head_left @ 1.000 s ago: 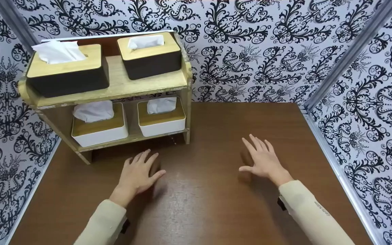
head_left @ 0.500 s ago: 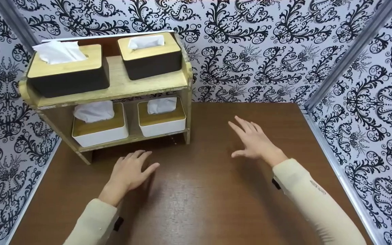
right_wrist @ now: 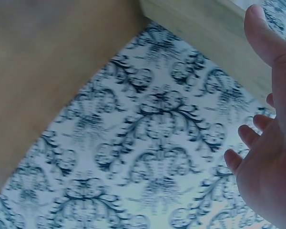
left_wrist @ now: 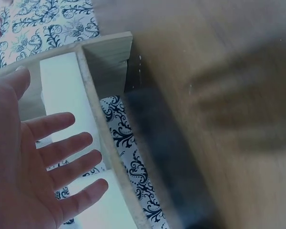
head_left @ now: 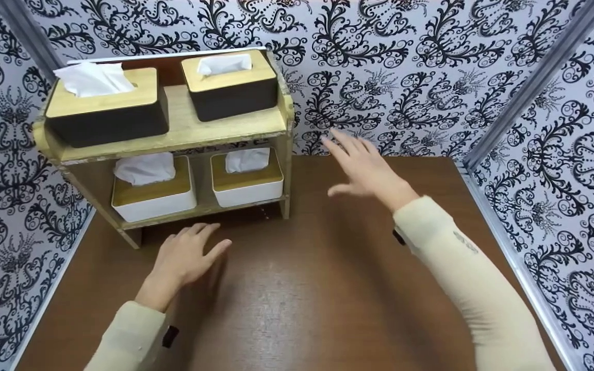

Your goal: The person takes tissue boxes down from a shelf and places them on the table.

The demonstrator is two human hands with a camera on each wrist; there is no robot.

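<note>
A small wooden shelf [head_left: 183,138] stands at the back left. Two black tissue boxes with wooden lids sit on top, a left one [head_left: 111,123] and a right one [head_left: 235,99]. Below them are a white tissue box [head_left: 155,207] at left and another white tissue box [head_left: 249,193] at right. My left hand [head_left: 183,257], fingers spread and holding nothing, hovers before the shelf's lower front. To the right of the shelf my right hand [head_left: 366,170] is raised with spread fingers, also holding nothing; in the right wrist view its palm [right_wrist: 271,176] is near the shelf side.
The brown table [head_left: 276,309] extends in front and to the right of the shelf. Black-and-white patterned walls [head_left: 410,77] enclose the back and sides. Metal strips [head_left: 503,226] run along the table's right edge.
My right hand has risen and moved forward and left, nearer the shelf's right side. The left hand has shifted a little to the left. The tissue boxes have stayed on the shelf.
</note>
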